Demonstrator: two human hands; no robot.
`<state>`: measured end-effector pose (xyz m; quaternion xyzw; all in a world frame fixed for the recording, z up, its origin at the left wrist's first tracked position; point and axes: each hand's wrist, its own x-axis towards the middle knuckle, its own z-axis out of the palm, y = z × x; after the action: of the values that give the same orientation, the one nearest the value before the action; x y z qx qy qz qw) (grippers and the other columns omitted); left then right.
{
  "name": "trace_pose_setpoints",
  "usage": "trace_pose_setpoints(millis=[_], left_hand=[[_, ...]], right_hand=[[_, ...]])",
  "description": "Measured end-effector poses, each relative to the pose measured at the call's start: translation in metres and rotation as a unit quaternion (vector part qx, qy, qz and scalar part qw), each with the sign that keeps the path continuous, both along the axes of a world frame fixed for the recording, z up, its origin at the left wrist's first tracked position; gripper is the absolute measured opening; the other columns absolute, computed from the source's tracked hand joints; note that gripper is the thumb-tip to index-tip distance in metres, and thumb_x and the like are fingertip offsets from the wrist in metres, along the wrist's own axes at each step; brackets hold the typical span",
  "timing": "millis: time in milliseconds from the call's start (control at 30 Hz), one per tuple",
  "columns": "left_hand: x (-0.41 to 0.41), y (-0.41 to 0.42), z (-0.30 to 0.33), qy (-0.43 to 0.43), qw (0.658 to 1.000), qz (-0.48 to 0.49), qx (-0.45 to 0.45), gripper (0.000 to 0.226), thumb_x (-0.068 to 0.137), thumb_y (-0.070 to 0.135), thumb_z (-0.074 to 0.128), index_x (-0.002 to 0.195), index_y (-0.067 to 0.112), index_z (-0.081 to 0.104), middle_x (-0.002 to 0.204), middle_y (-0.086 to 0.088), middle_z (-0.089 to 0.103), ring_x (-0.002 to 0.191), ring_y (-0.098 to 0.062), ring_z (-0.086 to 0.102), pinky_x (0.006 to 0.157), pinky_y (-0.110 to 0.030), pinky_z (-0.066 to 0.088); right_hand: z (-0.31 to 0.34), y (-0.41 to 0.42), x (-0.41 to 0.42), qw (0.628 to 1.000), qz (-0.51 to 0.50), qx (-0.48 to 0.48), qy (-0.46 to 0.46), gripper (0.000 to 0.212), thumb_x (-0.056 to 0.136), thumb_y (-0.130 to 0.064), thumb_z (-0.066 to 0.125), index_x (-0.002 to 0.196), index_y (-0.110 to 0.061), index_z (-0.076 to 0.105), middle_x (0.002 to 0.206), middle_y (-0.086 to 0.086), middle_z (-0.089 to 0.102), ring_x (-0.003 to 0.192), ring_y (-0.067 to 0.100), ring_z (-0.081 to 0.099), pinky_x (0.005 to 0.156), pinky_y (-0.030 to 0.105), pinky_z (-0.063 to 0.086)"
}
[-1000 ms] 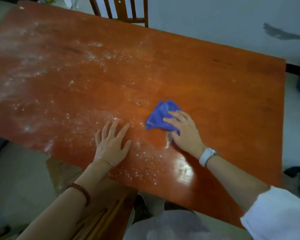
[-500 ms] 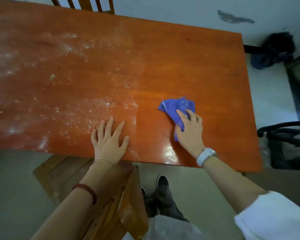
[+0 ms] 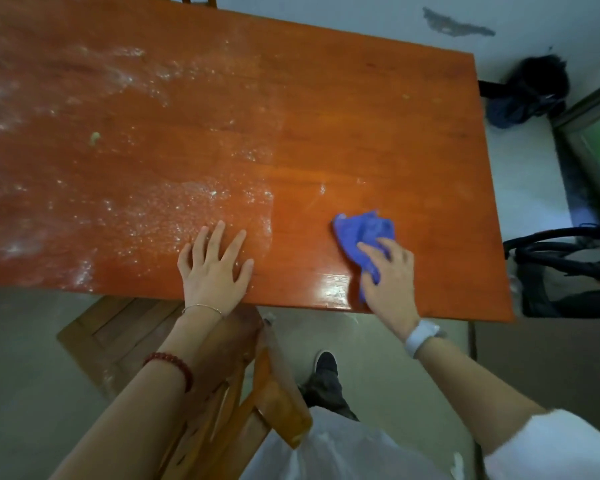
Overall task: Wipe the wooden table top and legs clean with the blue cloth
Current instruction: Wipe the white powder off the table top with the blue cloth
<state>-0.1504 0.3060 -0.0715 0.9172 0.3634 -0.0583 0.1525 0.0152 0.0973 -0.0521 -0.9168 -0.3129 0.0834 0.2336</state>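
Under right hand, blue cloth.

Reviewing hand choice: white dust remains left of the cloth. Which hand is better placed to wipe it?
Right. The right hand already presses the blue cloth on the table; the left hand lies flat, empty, on the dust.
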Motion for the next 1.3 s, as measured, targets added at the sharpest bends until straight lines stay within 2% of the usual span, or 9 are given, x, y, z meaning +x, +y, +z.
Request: trace_pose_setpoints(millis=[133,300,533,667,767,900,1033,1200,1300], left_hand=[[0.001,0.0,0.002,0.008,1.0,-0.002,-0.003,0.06,0.084,0.054,0.021,0.14,0.036,0.027,0.155,0.0,0.014,0.142,-0.022,0.004,0.111,-0.045,0.004],[0.001,0.0,0.003,0.004,1.0,-0.001,0.002,0.059,0.084,0.054,0.021,0.14,0.036,0.028,0.154,0.0,0.015,0.142,-0.022,0.004,0.111,-0.046,0.005],[0.0,0.01,0.011,-0.03,0.998,0.012,-0.048,0.049,0.09,0.046,0.031,0.138,0.034,0.034,0.152,0.001,0.021,0.141,-0.022,0.009,0.11,-0.046,0.007],[-0.017,0.037,0.019,-0.087,0.989,0.113,-0.042,0.044,0.092,0.029,0.044,0.136,0.026,0.039,0.149,-0.005,0.026,0.138,-0.028,0.014,0.109,-0.051,0.01],[-0.038,0.058,0.017,-0.086,0.981,0.175,-0.009,0.043,0.091,0.026,0.048,0.134,0.023,0.042,0.149,-0.01,0.024,0.138,-0.031,0.015,0.107,-0.054,0.012],[-0.066,0.077,0.013,-0.028,0.973,0.228,-0.027,0.047,0.094,0.036,0.037,0.14,0.03,0.029,0.154,-0.007,0.011,0.141,-0.027,0.001,0.111,-0.051,0.002],[-0.082,0.083,0.005,-0.005,0.976,0.214,-0.035,0.049,0.094,0.044,0.029,0.142,0.036,0.022,0.155,-0.001,0.004,0.141,-0.022,-0.007,0.112,-0.047,-0.006],[-0.084,0.086,0.006,-0.032,0.974,0.222,-0.042,0.048,0.093,0.04,0.04,0.14,0.035,0.029,0.155,0.0,0.008,0.142,-0.021,-0.004,0.112,-0.044,-0.005],[-0.087,0.086,0.006,-0.032,0.973,0.224,-0.046,0.054,0.089,0.027,0.049,0.139,0.036,0.03,0.155,0.002,0.007,0.142,-0.02,-0.005,0.112,-0.042,-0.005]], right_hand=[[0.017,-0.004,-0.038,0.966,0.191,0.06,0.162,0.048,0.067,-0.02,0.038,0.102,-0.018,0.07,0.11,0.001,0.06,0.105,0.011,0.044,0.097,0.012,0.032],[0.029,0.024,0.021,0.976,-0.095,0.185,0.072,0.046,0.07,-0.024,0.041,0.11,-0.014,0.062,0.113,0.011,0.056,0.109,0.027,0.048,0.095,0.015,0.028],[0.003,0.1,0.06,0.959,-0.281,-0.03,0.023,0.043,0.093,-0.03,0.043,0.136,-0.025,0.042,0.146,0.009,0.03,0.132,0.031,0.025,0.104,0.044,0.025],[-0.01,0.136,-0.008,0.999,0.039,0.022,0.0,0.041,0.084,-0.026,0.04,0.119,-0.017,0.061,0.125,0.016,0.054,0.113,0.04,0.046,0.094,0.046,0.038],[0.007,0.149,-0.05,0.953,0.251,0.1,0.135,0.038,0.08,-0.008,0.046,0.114,-0.007,0.063,0.116,0.016,0.061,0.109,0.026,0.048,0.099,0.028,0.032],[0.022,0.152,-0.013,0.98,0.034,0.194,0.034,0.036,0.082,-0.013,0.045,0.114,-0.005,0.061,0.112,0.02,0.059,0.105,0.029,0.05,0.093,0.022,0.028],[0.015,0.163,-0.004,0.984,-0.166,-0.049,0.038,0.045,0.089,-0.016,0.049,0.133,-0.017,0.045,0.128,0.017,0.042,0.114,0.037,0.038,0.092,0.042,0.033],[0.005,0.175,-0.1,0.941,0.318,-0.006,0.112,0.045,0.079,-0.014,0.038,0.118,-0.016,0.06,0.108,0.014,0.051,0.099,0.035,0.045,0.087,0.043,0.042],[0.023,0.18,-0.097,0.902,0.354,0.027,0.246,0.043,0.079,-0.007,0.046,0.119,-0.011,0.061,0.109,0.013,0.049,0.108,0.026,0.041,0.096,0.021,0.025]])
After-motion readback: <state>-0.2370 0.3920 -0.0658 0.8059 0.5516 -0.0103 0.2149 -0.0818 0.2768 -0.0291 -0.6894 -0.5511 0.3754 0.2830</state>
